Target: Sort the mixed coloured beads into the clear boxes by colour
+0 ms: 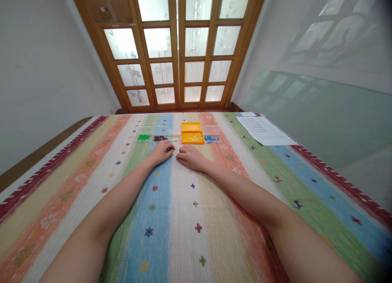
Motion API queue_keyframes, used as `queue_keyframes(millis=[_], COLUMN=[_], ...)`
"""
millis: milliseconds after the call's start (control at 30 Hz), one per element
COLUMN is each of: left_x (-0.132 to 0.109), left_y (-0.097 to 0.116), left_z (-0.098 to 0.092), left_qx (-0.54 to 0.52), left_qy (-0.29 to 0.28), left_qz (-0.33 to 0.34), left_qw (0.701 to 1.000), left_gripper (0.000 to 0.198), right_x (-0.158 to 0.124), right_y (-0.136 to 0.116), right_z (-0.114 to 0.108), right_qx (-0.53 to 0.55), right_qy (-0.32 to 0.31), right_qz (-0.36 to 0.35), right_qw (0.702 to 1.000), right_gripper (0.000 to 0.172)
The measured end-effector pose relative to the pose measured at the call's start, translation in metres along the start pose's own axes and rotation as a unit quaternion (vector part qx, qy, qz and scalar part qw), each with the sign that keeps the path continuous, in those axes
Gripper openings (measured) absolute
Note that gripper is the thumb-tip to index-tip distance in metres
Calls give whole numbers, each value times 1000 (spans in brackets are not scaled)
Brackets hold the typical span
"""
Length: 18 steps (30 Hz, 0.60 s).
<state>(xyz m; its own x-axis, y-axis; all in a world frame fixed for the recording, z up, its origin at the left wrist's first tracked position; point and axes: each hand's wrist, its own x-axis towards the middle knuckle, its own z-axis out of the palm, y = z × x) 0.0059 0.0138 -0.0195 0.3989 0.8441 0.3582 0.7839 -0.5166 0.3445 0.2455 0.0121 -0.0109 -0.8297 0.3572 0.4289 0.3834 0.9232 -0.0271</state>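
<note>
From here the small things are hard to read. The hands are far off down the table, and a dark speck at the tips of the left hand (161,152) could be a bead or a mark on the cloth. That hand lies knuckles up with its fingers curled under, so I cannot tell whether it pinches anything. The upper arms are cut off by the lower edge of the view.

Both forearms stretch straight out over the striped cloth (183,217) and draw together until the hands are nearly touching. The right hand (190,156) rests palm down, fingers loose and spread flat on the fabric, holding nothing that I can see.

Just beyond the fingertips stands a row of little containers, side by side. There is a clear tray of green beads (143,138), a tray of dark beads (160,138) nearest the left hand, a pale tray (174,137) (its contents too faint to name), an orange box (192,133) with white bits in its front half, and a tray of blue beads (212,139). A printed sheet of paper (265,130) lies well apart, to the right.
</note>
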Motion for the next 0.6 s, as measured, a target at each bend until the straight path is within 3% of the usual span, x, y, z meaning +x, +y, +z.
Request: queue_keyframes(millis=[233, 367, 600], left_x=[0, -1, -3], left_y=[0, 3, 10], left_z=[-1, -8, -15], left_qx=[-16, -37, -66], left_qy=[-15, -37, -65], left_qz=[9, 26, 49], left_qw=[1000, 998, 995], left_gripper=[32, 32, 32], right_x=[0, -3, -15], right_y=[2, 16, 55], right_z=[-1, -3, -8], right_qx=[30, 69, 97], right_qy=[9, 68, 184], right_qz=[8, 99, 245], right_qw=[999, 990, 947], right_gripper=[11, 10, 12])
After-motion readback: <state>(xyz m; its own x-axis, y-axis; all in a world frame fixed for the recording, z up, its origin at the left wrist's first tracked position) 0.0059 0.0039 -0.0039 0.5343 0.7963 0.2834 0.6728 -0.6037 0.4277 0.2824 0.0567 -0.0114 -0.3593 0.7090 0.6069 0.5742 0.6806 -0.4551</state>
